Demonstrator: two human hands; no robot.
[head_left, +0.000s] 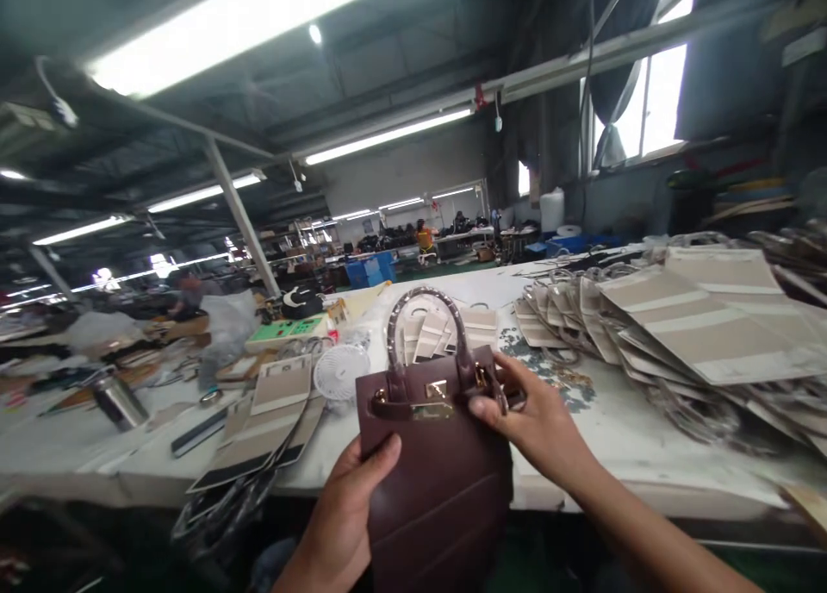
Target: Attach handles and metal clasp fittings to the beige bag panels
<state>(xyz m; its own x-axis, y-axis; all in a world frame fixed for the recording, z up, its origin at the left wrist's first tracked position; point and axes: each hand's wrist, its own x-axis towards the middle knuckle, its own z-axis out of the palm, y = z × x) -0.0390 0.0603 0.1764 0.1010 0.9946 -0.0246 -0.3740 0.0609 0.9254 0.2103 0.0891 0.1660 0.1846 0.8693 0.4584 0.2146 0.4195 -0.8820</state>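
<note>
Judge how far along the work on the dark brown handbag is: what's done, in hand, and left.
Done: the handbag already carries its wrapped handle and gold clasp. In hand: the left hand grips its left side while the right hand pinches the hardware at the handle's right end. Left: stacks of beige panels lie fanned on the table, apparently unfinished.

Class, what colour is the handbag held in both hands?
The handbag is dark burgundy, seen best in the head view.

Left grip point(342, 524), right grip point(543, 421): bare, ungloved hands; forearms uncovered all way to frame edge.
</note>
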